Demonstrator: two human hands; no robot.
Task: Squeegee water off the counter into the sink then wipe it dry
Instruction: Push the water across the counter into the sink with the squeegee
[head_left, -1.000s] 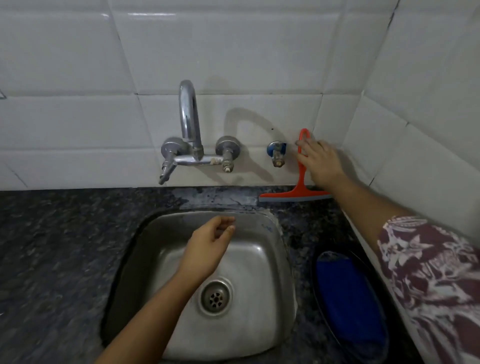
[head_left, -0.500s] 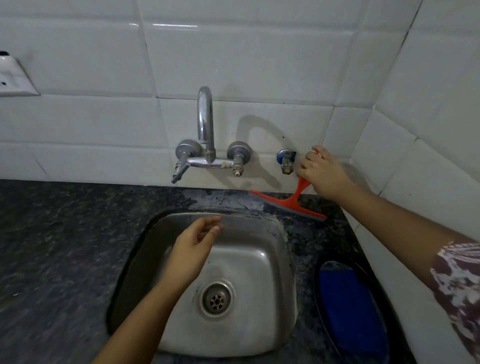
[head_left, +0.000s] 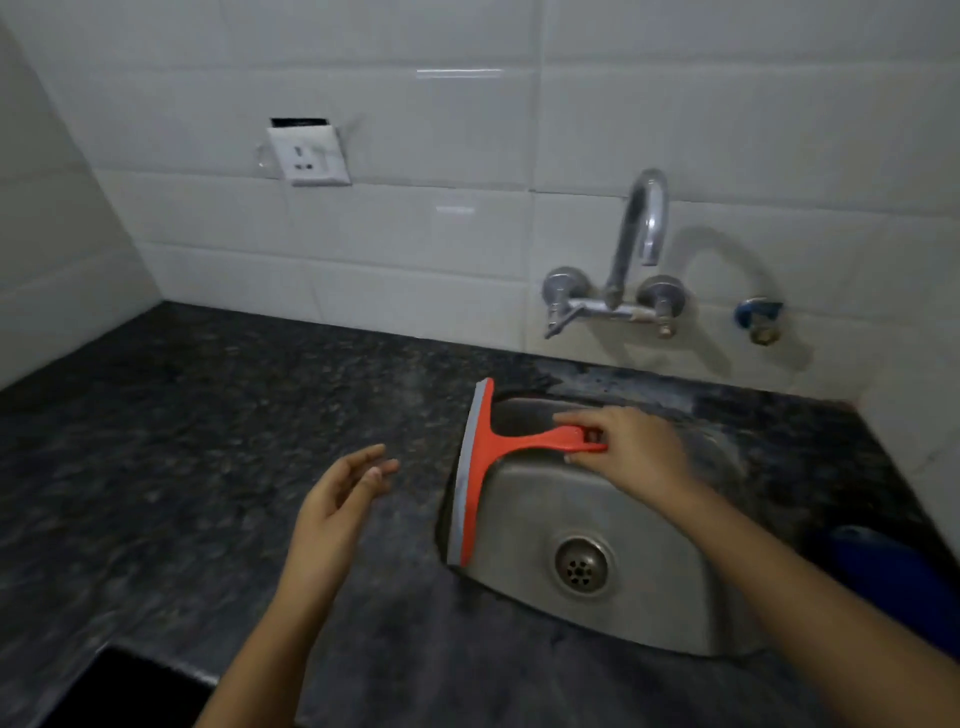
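Right hand (head_left: 631, 454) grips the red squeegee (head_left: 480, 467) by its handle, blade lined up along the sink's left rim.

The handle runs left to right across the back of the sink (head_left: 613, 525), its tip clasped in the fingers; the grey-edged blade lies crosswise to it, long axis running front to back, facing the dark speckled surface (head_left: 208, 441); the left hand (head_left: 337, 499) hovers above that surface just left of the blade, fingers loose and spread, holding nothing; the steel basin looks bare but for its drain (head_left: 581, 566); a blue cloth (head_left: 893, 577) lies in a dark dish at the right edge, mostly cut off; the surface stretches wide to the left up to the tiled corner, with a dark cutout at the near left; the tap (head_left: 631, 275) sits on the wall behind the sink.
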